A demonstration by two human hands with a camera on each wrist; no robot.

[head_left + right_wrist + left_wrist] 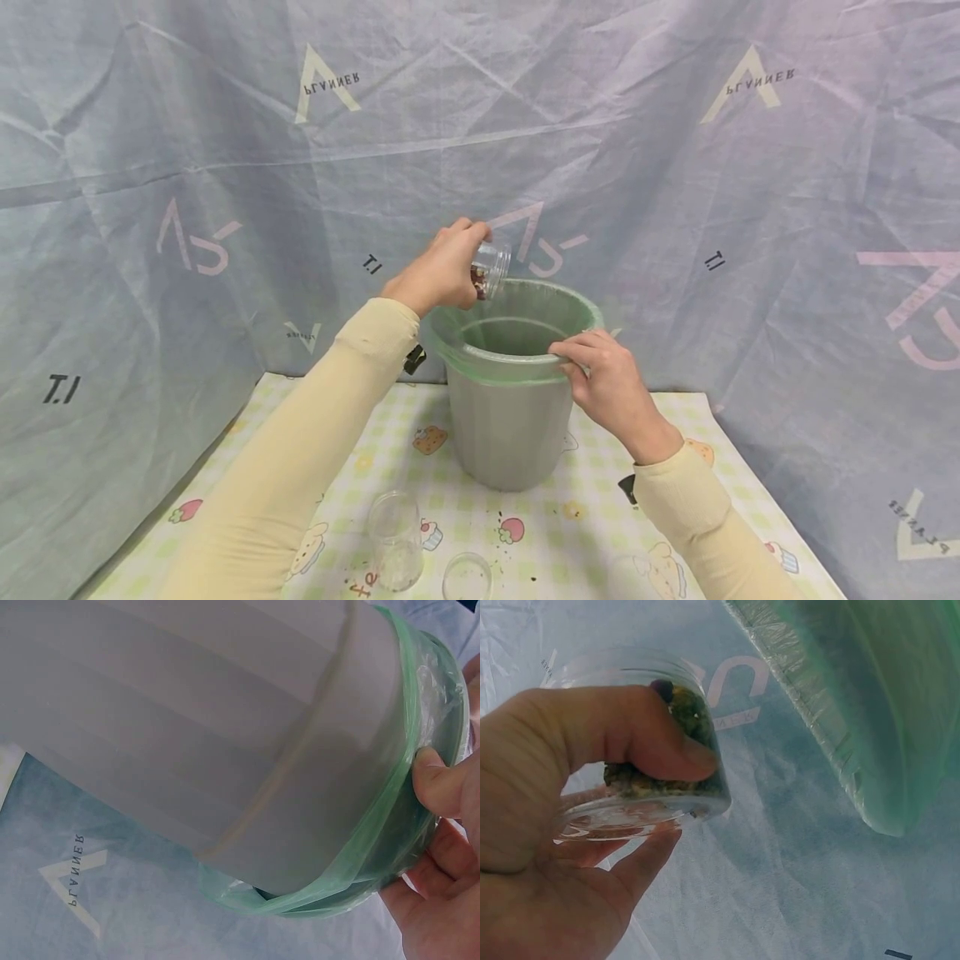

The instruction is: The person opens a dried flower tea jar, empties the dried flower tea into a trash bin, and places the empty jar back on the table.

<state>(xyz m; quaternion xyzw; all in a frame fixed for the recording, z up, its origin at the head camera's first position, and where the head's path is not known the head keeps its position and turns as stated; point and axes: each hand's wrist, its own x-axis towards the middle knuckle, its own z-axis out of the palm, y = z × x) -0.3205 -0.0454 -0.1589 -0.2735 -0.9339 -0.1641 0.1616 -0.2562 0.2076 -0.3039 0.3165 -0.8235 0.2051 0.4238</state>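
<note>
My left hand grips a clear plastic jar above the left side of the trash can's mouth. The jar is tilted toward the opening. Dark, mixed dried bits lie inside it, and the thumb covers some of them in the left wrist view. Below stands a grey trash can, lined with a thin green trash bag folded over its rim. My right hand pinches that rim at the near right, thumb outside, in the head and right wrist views. The can's bottom inside is hidden.
Two clear containers, a taller jar and a smaller round one, are at the front of the checked tablecloth. Dark crumbs are scattered near them. A grey-blue printed cloth hangs behind and at both sides.
</note>
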